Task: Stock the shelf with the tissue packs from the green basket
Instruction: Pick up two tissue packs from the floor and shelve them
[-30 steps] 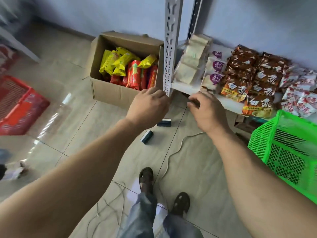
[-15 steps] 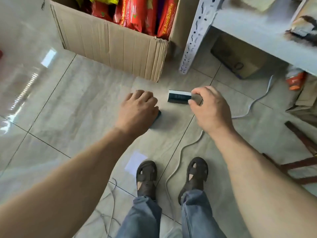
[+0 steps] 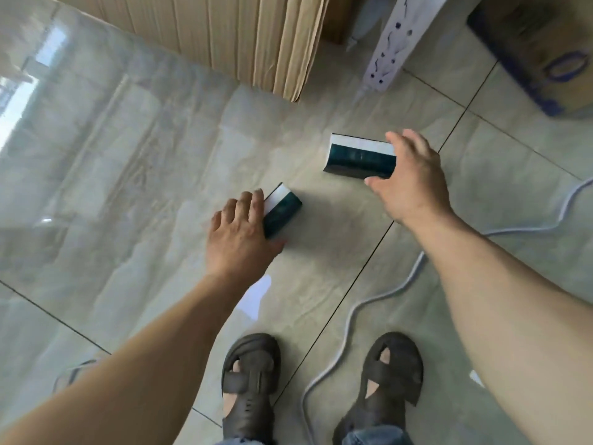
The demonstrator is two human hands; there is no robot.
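Head view: left hand (image 3: 239,237) grips a dark teal-and-white rectangular tissue pack (image 3: 281,209) on the glossy tiled floor (image 3: 134,162), half hiding it; right hand (image 3: 409,178) grips another (image 3: 359,157), its end covered.

The glossy tiled floor (image 3: 128,194) carries two tissue packs (image 3: 282,210) (image 3: 359,157), a cardboard box (image 3: 244,36) and a white cable (image 3: 353,313).
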